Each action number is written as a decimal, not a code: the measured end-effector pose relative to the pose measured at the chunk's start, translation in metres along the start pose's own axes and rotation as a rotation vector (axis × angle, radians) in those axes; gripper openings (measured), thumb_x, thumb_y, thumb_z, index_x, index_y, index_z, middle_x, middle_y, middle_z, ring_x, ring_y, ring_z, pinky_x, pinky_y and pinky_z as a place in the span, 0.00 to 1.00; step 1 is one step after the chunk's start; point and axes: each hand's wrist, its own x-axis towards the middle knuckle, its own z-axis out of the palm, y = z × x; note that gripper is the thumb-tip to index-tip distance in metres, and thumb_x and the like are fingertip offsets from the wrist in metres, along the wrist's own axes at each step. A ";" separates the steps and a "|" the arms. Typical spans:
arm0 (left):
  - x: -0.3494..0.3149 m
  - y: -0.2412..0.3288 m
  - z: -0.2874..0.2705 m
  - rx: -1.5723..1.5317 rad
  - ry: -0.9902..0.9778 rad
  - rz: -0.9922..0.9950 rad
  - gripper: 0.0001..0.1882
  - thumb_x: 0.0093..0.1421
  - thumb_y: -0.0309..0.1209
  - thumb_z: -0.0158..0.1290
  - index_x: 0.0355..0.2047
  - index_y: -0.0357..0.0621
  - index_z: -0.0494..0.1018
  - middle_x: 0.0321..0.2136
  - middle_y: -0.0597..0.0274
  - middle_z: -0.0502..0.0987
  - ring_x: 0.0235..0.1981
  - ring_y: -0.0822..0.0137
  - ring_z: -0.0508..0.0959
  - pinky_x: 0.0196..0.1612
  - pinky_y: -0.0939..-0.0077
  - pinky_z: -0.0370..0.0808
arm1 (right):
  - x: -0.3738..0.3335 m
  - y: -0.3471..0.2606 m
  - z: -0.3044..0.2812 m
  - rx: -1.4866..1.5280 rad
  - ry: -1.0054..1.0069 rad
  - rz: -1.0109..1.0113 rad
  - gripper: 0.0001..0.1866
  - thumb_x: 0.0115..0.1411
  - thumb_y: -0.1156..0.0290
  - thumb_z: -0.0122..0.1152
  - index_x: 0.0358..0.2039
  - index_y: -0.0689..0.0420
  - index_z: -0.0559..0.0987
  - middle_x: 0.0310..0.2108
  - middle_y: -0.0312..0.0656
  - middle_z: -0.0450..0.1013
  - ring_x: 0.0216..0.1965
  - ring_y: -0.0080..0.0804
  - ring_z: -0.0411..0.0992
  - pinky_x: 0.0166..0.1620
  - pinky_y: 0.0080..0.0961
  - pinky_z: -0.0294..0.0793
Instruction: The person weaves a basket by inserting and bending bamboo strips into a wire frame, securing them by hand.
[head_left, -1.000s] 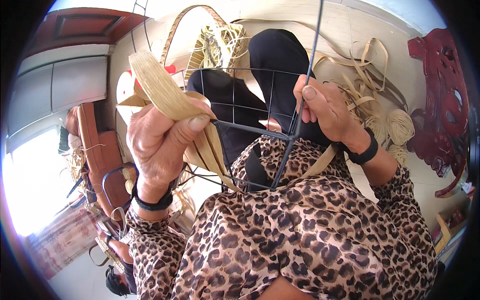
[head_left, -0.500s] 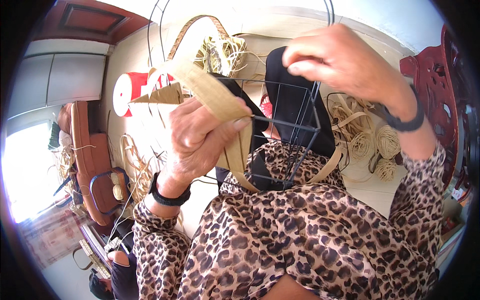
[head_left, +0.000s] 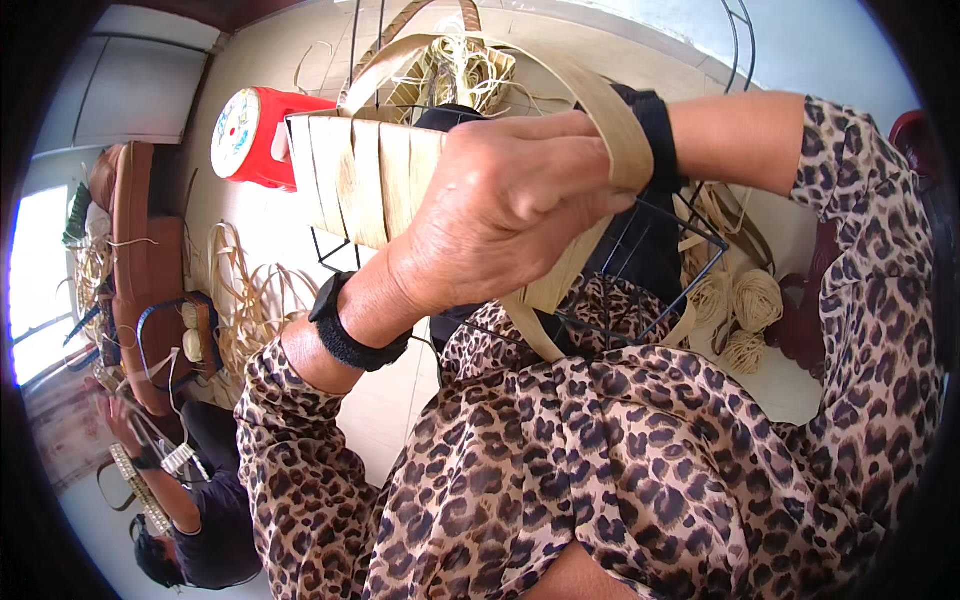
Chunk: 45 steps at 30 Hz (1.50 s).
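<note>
Left hand (head_left: 520,205) pinching flat tan strip (head_left: 594,90); right hand (head_left: 575,124) mostly hidden behind it, grip cannot be told. Strip arched above left hand; likely light, pliable, crease-prone, best held flat near pinch. Dark wire frame (head_left: 727,243) extending right of left hand, thin, stiff-looking; wrapped panel (head_left: 365,180) left, bands side by side

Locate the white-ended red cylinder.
The red cylinder is upper left in the head view, left of flat tan strips on the black wire frame.

At one o'clock, right hand (head_left: 580,128), largely hidden by left hand (head_left: 470,215) and tan strip (head_left: 622,130); near twelve, braided handle (head_left: 395,28) cropped above.
</note>
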 end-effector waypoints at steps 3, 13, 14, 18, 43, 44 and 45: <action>0.003 0.000 0.004 -0.011 0.036 0.034 0.07 0.46 0.19 0.58 0.28 0.34 0.75 0.22 0.54 0.76 0.28 0.60 0.79 0.29 0.75 0.74 | -0.004 0.008 0.000 -0.026 -0.064 0.087 0.12 0.46 0.68 0.62 0.28 0.62 0.76 0.23 0.47 0.73 0.24 0.34 0.70 0.30 0.29 0.70; 0.007 0.003 0.015 -0.061 0.053 -0.006 0.06 0.48 0.21 0.57 0.29 0.36 0.74 0.24 0.56 0.74 0.25 0.61 0.78 0.27 0.73 0.74 | -0.072 0.080 -0.080 -0.545 0.144 1.066 0.12 0.46 0.65 0.63 0.32 0.56 0.79 0.29 0.45 0.75 0.32 0.32 0.73 0.35 0.31 0.73; 0.012 -0.002 0.019 -0.032 0.043 0.057 0.05 0.49 0.21 0.56 0.28 0.36 0.74 0.24 0.57 0.74 0.25 0.63 0.77 0.26 0.74 0.74 | -0.101 0.120 -0.070 -0.591 0.352 1.126 0.10 0.42 0.67 0.62 0.28 0.54 0.81 0.26 0.47 0.75 0.27 0.39 0.74 0.28 0.33 0.72; 0.027 -0.007 0.022 -0.036 0.059 -0.029 0.04 0.51 0.23 0.56 0.27 0.36 0.73 0.22 0.58 0.73 0.22 0.66 0.76 0.24 0.76 0.73 | -0.080 0.143 -0.065 -0.901 0.434 1.264 0.07 0.46 0.69 0.59 0.27 0.53 0.82 0.27 0.43 0.77 0.31 0.40 0.76 0.32 0.35 0.74; 0.015 0.001 0.017 -0.041 0.146 0.025 0.04 0.50 0.24 0.57 0.25 0.37 0.73 0.18 0.57 0.71 0.21 0.61 0.75 0.25 0.73 0.71 | -0.077 0.093 -0.042 -0.848 0.364 0.919 0.08 0.44 0.65 0.60 0.17 0.55 0.80 0.17 0.46 0.73 0.22 0.41 0.74 0.26 0.33 0.71; 0.016 -0.001 0.016 -0.043 0.146 0.027 0.04 0.50 0.24 0.57 0.25 0.37 0.73 0.18 0.57 0.71 0.21 0.61 0.75 0.25 0.73 0.71 | -0.086 0.103 -0.045 -0.915 0.387 1.008 0.08 0.44 0.65 0.60 0.16 0.55 0.80 0.16 0.46 0.73 0.22 0.41 0.74 0.25 0.33 0.71; 0.016 -0.002 0.014 -0.008 0.116 0.025 0.04 0.50 0.24 0.57 0.26 0.37 0.74 0.18 0.58 0.72 0.21 0.62 0.75 0.25 0.74 0.71 | -0.091 0.104 -0.052 -0.959 0.394 1.054 0.08 0.44 0.65 0.60 0.16 0.55 0.80 0.16 0.45 0.73 0.21 0.41 0.74 0.25 0.33 0.71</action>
